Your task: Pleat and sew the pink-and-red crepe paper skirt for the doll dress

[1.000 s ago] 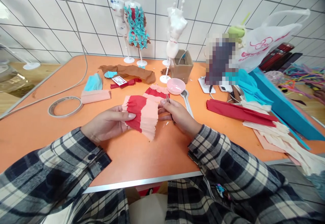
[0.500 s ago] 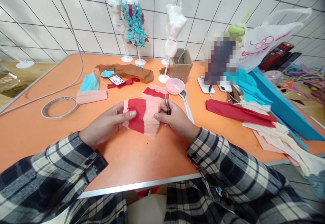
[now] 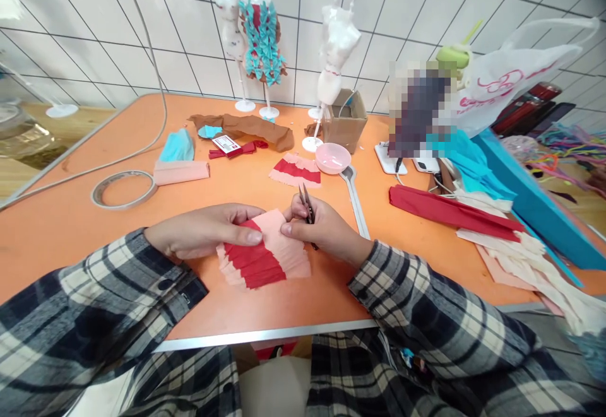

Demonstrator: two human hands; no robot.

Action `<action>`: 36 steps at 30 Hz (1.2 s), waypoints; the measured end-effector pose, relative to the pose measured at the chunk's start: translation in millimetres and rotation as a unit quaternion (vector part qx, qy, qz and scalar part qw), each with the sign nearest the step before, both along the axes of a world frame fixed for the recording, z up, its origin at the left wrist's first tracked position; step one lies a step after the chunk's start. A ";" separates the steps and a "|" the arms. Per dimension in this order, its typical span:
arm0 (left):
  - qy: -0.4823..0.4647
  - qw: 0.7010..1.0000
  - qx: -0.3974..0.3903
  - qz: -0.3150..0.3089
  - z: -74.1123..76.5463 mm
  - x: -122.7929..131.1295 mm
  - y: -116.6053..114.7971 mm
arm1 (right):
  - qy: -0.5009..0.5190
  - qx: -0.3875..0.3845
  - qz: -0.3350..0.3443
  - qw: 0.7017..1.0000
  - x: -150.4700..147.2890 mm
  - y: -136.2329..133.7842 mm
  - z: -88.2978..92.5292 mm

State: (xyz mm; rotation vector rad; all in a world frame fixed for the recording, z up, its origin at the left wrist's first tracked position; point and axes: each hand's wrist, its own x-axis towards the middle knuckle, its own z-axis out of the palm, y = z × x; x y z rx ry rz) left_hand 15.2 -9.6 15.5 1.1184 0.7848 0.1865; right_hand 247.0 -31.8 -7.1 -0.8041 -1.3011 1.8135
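Wall [image 3: 184, 73]: white tile, dark joints; wood-toned surfaces off both sides.
Tabletop [image 3: 279, 310]: orange, pale metal strip along near edge.
Piece [image 3: 258, 262]: fan-shaped, thin, crinkled like crepe; peach with one broad red band, pleats running to a ragged lower edge.
Where: between both hands, just in front of the wearer, lower edge tilted toward the near side of the tabletop.
Left hand [image 3: 215, 231]: comes in from the side, thumb flat on the red band, fingers behind; grip closed on the piece.
Right hand [image 3: 326, 224]: fingers curled, thumb at the piece's upper peach part; grip closed around a dark tool [image 3: 310, 212], two slim points upward and slightly parted. Exact kind hard to tell.
In the way: left thumb and hand cover part of the upper red; plaid sleeves hide much of the near tabletop.
Beyond hands: second banded piece [image 3: 299, 171] lying flat; pink bowl [image 3: 333, 159] just beside it; grey spoon [image 3: 356, 202], its handle reaching toward the right hand.
Left side: tape roll [image 3: 98, 193], folded peach paper [image 3: 182, 173].
Right side: long red paper [image 3: 449, 212].
Back: dressed form [image 3: 265, 45] in blue bows, white form [image 3: 338, 41], carton [image 3: 343, 132].
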 end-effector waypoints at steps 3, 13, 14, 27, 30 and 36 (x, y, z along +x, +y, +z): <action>0.048 0.998 0.017 0.021 8.9 -3.3 1.8 | -0.026 -0.017 0.018 0.999 3.9 1.1 -0.7; 0.061 0.992 0.104 -0.028 11.0 -6.1 7.9 | -0.066 -0.065 0.072 0.993 -2.5 -3.1 -1.2; 0.057 0.992 0.109 -0.038 10.7 -6.8 8.3 | -0.058 -0.082 0.081 0.992 -3.2 -4.1 -0.9; 0.086 0.993 0.076 -0.022 7.8 -3.7 4.7 | -0.265 0.142 0.055 0.952 14.9 2.7 7.9; 0.078 0.994 0.076 -0.027 6.1 -2.3 3.7 | -0.286 0.176 0.110 0.935 20.6 1.2 15.9; 0.113 0.991 0.074 -0.017 1.6 2.1 2.1 | -0.386 0.263 0.140 0.873 21.0 3.7 14.1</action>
